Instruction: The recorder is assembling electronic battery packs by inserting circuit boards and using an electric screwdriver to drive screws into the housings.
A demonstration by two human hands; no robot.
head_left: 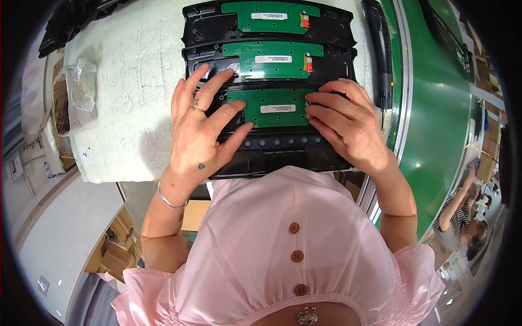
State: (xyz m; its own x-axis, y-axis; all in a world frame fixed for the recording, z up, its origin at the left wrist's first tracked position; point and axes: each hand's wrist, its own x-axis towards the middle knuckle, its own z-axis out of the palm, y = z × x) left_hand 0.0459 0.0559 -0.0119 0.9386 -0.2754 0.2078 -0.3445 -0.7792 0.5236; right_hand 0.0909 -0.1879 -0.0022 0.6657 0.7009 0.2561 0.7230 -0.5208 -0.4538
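Observation:
A green circuit board (pixel 280 99) with a white label lies in the nearest black plastic housing (pixel 261 162), in front of me. My left hand (pixel 204 117) is open, fingers spread. Its index fingertip and thumb touch the board's left end, while the other fingers reach over the housing behind. Bent and close together, the fingers of my right hand (pixel 345 117) close on the board's right end and hide most of a red connector there. A row of round dark buttons (pixel 277 142) runs along the housing below the board.
Two similar housings with a middle board (pixel 283 65) and a far board (pixel 269 24) sit behind. They rest on a white foam block (pixel 117 125). A black handheld tool (pixel 378 54) lies right, beside a green surface (pixel 429 108). A clear plastic bag (pixel 81 89) is left; another person (pixel 462 223) is far right.

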